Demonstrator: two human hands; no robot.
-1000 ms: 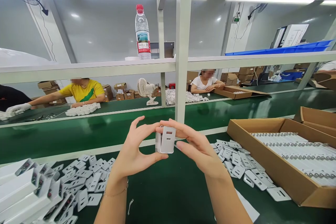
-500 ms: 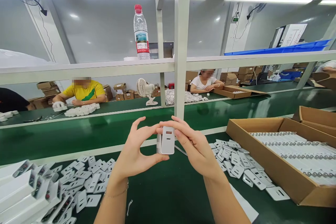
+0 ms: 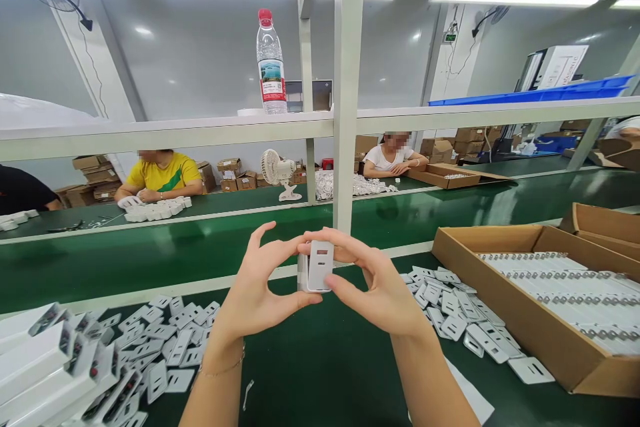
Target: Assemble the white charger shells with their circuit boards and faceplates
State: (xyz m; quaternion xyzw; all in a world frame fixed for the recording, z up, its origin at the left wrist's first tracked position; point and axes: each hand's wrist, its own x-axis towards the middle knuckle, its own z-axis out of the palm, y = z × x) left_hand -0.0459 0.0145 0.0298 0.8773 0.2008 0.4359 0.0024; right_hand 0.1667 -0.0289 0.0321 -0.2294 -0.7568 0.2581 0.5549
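Between thumb and fingertips, my left hand (image 3: 256,287) grips a small white charger housing (image 3: 303,275), held upright above the green work surface. A white cover plate (image 3: 321,272) with two slots sits against the housing's front and leans slightly, with a narrow gap along its left side. My right hand (image 3: 387,290) pinches this plate, thumb at its lower right corner and fingers over its top. Loose slotted cover plates (image 3: 170,340) lie in a heap at the left, beside stacked white housings (image 3: 45,370). More loose plates (image 3: 457,303) are spread at the right.
A cardboard box (image 3: 510,307) filled with rows of white pieces stands at the right. A white sheet (image 3: 470,390) lies near my right forearm. An upright post (image 3: 346,87) and a shelf (image 3: 200,130) holding a water bottle (image 3: 271,67) rise ahead. Co-workers sit across the green belt (image 3: 450,203).
My right thumb has moved from the plate's upper right edge down to its lower right corner. The right fingers now reach further over the top. The left hand keeps its hold.
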